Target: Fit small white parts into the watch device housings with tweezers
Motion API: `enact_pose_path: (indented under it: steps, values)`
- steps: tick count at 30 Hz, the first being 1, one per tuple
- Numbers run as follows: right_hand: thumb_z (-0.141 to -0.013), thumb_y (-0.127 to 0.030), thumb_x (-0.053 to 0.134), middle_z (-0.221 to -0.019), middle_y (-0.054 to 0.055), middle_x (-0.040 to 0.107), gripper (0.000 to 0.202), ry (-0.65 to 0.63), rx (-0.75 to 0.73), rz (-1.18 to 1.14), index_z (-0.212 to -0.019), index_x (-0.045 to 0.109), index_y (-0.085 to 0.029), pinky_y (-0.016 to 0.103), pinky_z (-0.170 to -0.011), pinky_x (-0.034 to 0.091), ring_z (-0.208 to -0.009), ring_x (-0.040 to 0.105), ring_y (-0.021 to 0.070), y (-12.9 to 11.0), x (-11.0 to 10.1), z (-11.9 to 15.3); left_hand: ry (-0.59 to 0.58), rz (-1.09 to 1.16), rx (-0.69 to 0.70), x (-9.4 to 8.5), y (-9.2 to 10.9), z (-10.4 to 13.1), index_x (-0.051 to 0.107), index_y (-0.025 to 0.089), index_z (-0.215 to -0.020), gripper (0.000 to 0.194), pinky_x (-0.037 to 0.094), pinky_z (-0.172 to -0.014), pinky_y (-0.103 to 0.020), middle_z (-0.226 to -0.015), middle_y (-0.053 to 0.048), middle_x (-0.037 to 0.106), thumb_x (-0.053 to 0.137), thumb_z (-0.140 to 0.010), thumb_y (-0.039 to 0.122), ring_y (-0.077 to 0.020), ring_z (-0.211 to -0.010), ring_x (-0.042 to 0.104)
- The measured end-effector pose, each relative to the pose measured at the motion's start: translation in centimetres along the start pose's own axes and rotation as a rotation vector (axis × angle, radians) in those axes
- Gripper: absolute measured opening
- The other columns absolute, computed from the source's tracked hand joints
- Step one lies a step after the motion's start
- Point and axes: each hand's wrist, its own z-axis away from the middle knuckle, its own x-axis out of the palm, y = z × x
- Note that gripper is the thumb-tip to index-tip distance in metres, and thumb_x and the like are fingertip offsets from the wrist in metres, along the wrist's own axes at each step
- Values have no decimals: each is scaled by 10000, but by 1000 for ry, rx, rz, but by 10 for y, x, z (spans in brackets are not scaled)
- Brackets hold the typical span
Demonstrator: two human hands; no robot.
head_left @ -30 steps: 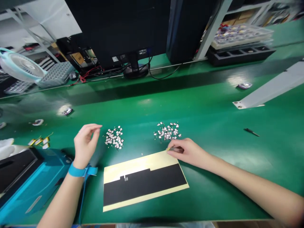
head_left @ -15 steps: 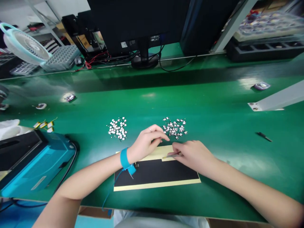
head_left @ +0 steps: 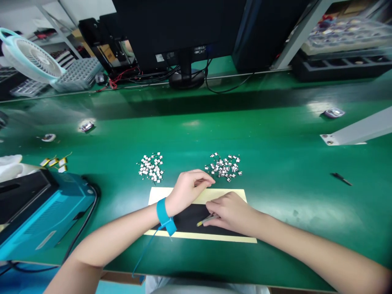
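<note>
A black sheet with pale yellow borders (head_left: pixel 225 237) lies on the green table in front of me. Over its upper left part is my left hand (head_left: pixel 191 188), fingers pressed together; whatever they may hold is too small to name. A blue strap (head_left: pixel 164 214) circles the left wrist. My right hand (head_left: pixel 228 210) pinches a thin tweezer-like tool with a yellowish tip (head_left: pixel 200 223), low over the black area. Beyond the sheet are two piles of small white-and-black parts, one to the left (head_left: pixel 151 167) and one to the right (head_left: pixel 226 166).
A blue machine (head_left: pixel 52 220) with a black cable stands at the left, near several yellow-edged parts (head_left: pixel 53 162). At the back is a monitor (head_left: pixel 180 32). A black pen-like item (head_left: pixel 341 178) and a white metal bracket (head_left: pixel 361 126) are on the right.
My right hand and its tool have moved down and left, from the upper yellow border to the black area. My left hand has dropped slightly. The sheet's tilt has changed.
</note>
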Motion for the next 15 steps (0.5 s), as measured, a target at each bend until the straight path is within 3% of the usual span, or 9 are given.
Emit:
enact_pose_path:
  steps: [3,7,15]
  values:
    - [-711,-439,666,-585,-27,587,301,40,-37,-45,-650,557,-166,240,-470,258,-551,549,134,8,0,-3,47,-53,37,9,-9,-1,611,145,-950,223,511,-762,-260,-940,-73,631,425,-826,133,-145,-835,614]
    - [-710,-402,682,-659,-23,612,278,96,-5,-89,-751,552,-159,221,-489,296,-575,554,124,14,3,-3,21,-10,120,9,-15,0,532,132,-1101,309,476,-874,-265,-1156,-109,536,337,-861,138,-146,-990,574]
    - [-690,-353,710,-622,-18,587,280,121,83,-90,-735,517,-155,213,-466,314,-522,534,127,10,4,-3,48,48,11,5,-17,-2,541,151,-985,184,497,-756,-244,-870,-57,652,430,-846,196,-135,-826,626]
